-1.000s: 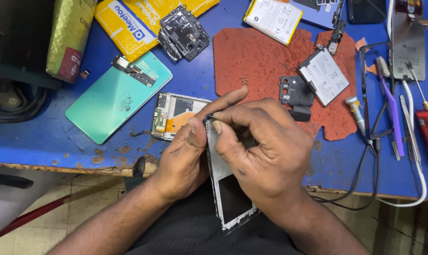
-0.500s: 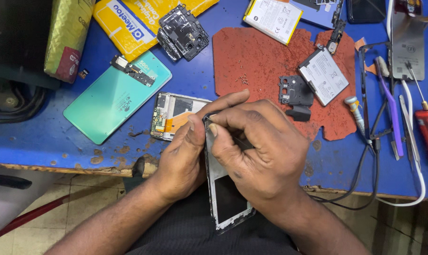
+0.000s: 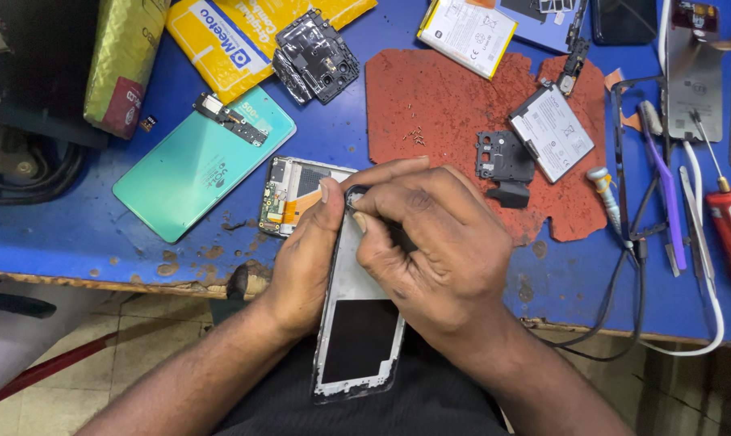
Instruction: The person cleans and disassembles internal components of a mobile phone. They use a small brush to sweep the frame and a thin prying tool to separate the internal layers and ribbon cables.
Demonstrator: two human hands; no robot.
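Both hands (image 3: 381,242) grip phone frame (image 3: 357,323), long axis vert., top twd bench.

The phone frame (image 3: 357,323) in my left hand (image 3: 305,266) looks like matt white plastic with a glossy black panel. The desk (image 3: 83,234) is blue painted wood, chipped and rough at the edge. The red mat (image 3: 446,105) looks rough and worn. The green back cover (image 3: 196,165) is smooth and glossy.
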